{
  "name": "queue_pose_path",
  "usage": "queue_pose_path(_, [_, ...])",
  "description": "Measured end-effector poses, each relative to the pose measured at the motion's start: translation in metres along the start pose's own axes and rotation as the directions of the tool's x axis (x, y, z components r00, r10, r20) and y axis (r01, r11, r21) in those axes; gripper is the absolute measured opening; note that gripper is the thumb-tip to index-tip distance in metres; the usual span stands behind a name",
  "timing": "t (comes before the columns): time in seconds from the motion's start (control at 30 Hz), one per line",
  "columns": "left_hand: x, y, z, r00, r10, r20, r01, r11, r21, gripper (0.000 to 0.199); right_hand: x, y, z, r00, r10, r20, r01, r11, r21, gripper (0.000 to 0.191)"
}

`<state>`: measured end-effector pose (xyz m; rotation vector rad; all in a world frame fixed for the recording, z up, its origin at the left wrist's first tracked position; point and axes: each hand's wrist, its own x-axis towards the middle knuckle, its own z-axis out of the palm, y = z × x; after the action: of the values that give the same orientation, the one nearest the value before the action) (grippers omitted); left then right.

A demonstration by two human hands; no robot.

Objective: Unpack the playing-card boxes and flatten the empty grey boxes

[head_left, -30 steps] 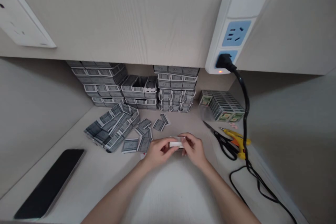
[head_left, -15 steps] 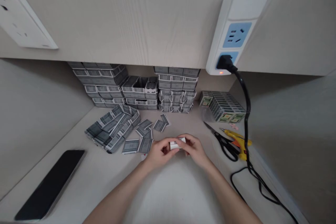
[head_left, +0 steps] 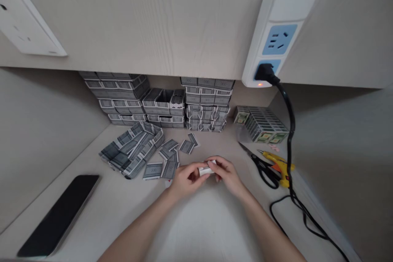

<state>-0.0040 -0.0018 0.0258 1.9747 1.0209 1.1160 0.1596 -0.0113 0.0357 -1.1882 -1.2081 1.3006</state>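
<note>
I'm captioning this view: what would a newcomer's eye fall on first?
The white power strip at upper right stands out, a black plug in its lower socket. At centre, the left hand and right hand hold a small white piece, with stacked gray-patterned boxes behind. A yellow glue gun lies by scissors at right.

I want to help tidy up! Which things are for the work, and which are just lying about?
Probably for the work:
white piece, held by left hand and right hand
cards
tray
scissors and glue gun, though untouched

Probably just lying about:
phone
pink bits
</note>
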Motion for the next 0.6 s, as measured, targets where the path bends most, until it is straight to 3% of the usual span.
queue_pose_path(0.13, [-0.003,-0.004,0.007,0.994,-0.085,-0.069,0.079,0.993,-0.092,0.021,-0.001,0.0,0.002,0.999,-0.027,-0.031,0.025,0.997,-0.068,0.03])
queue_pose_path(0.27, [-0.002,-0.009,0.018,0.958,-0.27,-0.1,0.218,0.906,-0.363,0.028,-0.002,0.001,0.005,0.992,-0.077,-0.095,0.064,0.988,-0.137,0.029])
queue_pose_path(0.4, [0.003,-0.013,0.024,0.94,-0.341,-0.014,0.269,0.767,-0.583,0.032,0.0,0.003,0.004,0.988,-0.092,-0.121,0.074,0.987,-0.142,0.028])
queue_pose_path(0.6, [0.009,-0.018,0.025,0.912,-0.401,0.09,0.338,0.606,-0.72,0.038,-0.001,0.012,0.009,0.966,-0.136,-0.22,0.092,0.976,-0.198,0.03])
